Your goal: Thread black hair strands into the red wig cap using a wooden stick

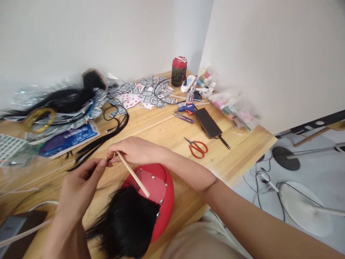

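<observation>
Head view: your right hand [137, 150] clamps a wooden dowel [134, 175], its long axis slanting down-right across the red studded pad [167, 205]; your left hand [78, 189] nearly touches it, apparently pinching black hair [126, 223].

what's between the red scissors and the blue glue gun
In the head view, a purple-handled metal tool lies there on the wooden tabletop, closer to the blue glue gun than to the red scissors.
</observation>
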Motion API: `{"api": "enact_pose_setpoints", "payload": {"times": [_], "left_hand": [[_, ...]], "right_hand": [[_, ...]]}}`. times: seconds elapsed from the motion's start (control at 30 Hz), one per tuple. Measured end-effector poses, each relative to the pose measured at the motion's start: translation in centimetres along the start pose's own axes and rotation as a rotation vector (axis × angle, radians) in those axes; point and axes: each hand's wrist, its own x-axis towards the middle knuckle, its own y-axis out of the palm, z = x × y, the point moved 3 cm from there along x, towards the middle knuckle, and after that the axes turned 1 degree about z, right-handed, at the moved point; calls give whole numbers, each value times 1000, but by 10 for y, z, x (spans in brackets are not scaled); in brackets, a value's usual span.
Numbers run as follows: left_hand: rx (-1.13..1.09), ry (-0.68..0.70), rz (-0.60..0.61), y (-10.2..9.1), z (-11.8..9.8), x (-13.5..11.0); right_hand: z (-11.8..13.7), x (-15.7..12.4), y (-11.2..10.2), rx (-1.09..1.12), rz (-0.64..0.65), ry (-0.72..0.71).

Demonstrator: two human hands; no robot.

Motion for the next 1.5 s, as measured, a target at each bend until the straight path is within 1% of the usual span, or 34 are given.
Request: {"api": "enact_pose_setpoints", "payload": {"times": [0.07, 0.13, 0.23, 0.3, 0.37, 0.47, 0.57, 0.63, 0.7, 0.8, 0.9, 0.97, 1.1, 1.17, 1.27, 1.4, 1.5], "left_hand": [[-11, -12, -10, -1, -2, -1], [-73, -34, -62, -3, -4, -3], [-317, -90, -185, -5, -3, -7], [-535, -80, -230, -5, -3, -9], [-708, -21, -223, -4, -6, -10], [-852, 76, -152, -1, -14, -12], [-1020, 79, -68, 3, -20, -15], [-1098, 58, -58, 3, -22, -17], [-1091, 73, -83, 3, -24, -18], [-981, 131, -157, 3, -24, -20], [-868, 160, -247, 6, -22, -22], [-779, 176, -272, 8, -23, -25], [-645, 197, -213, 15, -28, -32], [-610, 201, -178, 19, -30, -34], [-584, 209, -159, 22, -31, -36], [-532, 239, -132, 22, -32, -37], [-376, 295, -128, 18, -34, -38]], "right_hand": [[-1, -1, -3, 17, -14, 17], [-2, -2, -6, 48, -26, 27], [-1, -2, -8, 123, -41, 37], [1, -3, -8, 183, -43, 35], [3, -5, -7, 241, -41, 26], [4, -6, -4, 321, -55, 17], [3, -6, 0, 397, -79, 23], [2, -6, 3, 438, -84, 33], [2, -6, 6, 472, -83, 39], [6, -9, 6, 506, -90, 55], [11, -13, 3, 512, -146, 101], [14, -16, 2, 518, -197, 137], [17, -18, 4, 537, -243, 161], [18, -17, 6, 544, -255, 158], [19, -15, 9, 553, -274, 154], [20, -15, 6, 546, -300, 149], [20, -16, 2, 520, -311, 149]]}}
